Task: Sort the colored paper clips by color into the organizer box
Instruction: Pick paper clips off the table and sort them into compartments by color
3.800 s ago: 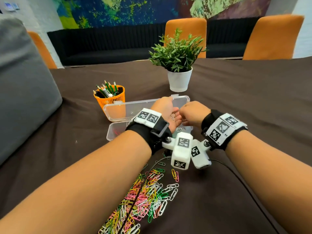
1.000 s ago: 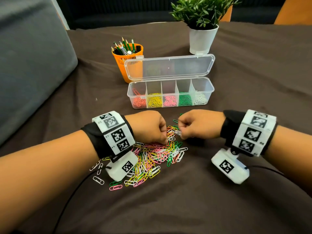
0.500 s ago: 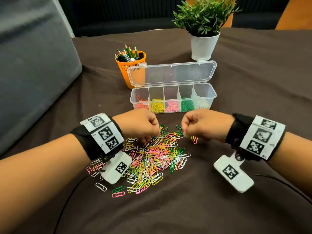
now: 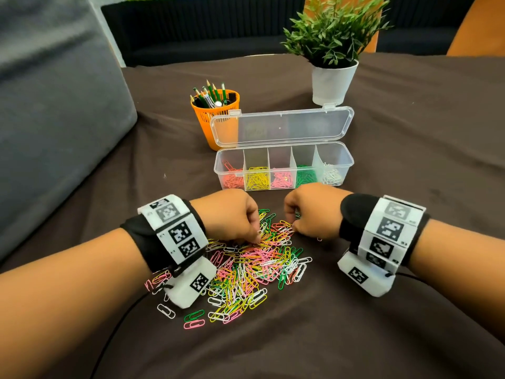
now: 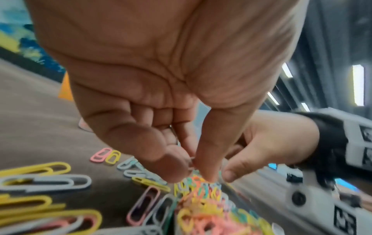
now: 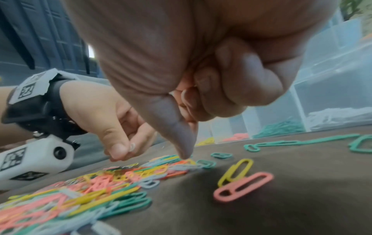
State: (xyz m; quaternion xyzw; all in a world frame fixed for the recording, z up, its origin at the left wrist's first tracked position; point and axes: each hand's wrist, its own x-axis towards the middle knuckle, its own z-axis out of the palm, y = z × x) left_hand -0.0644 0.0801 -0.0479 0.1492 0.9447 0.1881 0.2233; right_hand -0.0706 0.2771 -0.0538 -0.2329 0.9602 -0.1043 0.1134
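A heap of mixed paper clips point(image 4: 254, 263) lies on the brown cloth in front of the clear organizer box point(image 4: 347, 160), whose lid stands open. Its compartments hold red, yellow, pink, green and white clips, left to right. My left hand point(image 4: 255, 239) is at the heap's far left edge; in the left wrist view its thumb and forefinger point(image 5: 193, 171) pinch a pale clip. My right hand point(image 4: 293, 229) is curled at the far right edge. Its thumb tip point(image 6: 187, 152) presses down onto a clip in the heap point(image 6: 100, 182), with the forefinger behind it; that clip's colour is hidden.
An orange pencil cup point(image 4: 216, 113) and a potted plant point(image 4: 332, 83) stand behind the box. A grey cushion point(image 4: 54, 119) fills the left. A yellow and a pink clip point(image 6: 241, 182) and some green ones point(image 6: 281, 143) lie loose right of the heap. A black cable point(image 4: 114, 324) trails near my left arm.
Both hands came back from over the box to the heap. In the last half second they dropped lower onto its far edge, the right one moving left off a loose clip pair.
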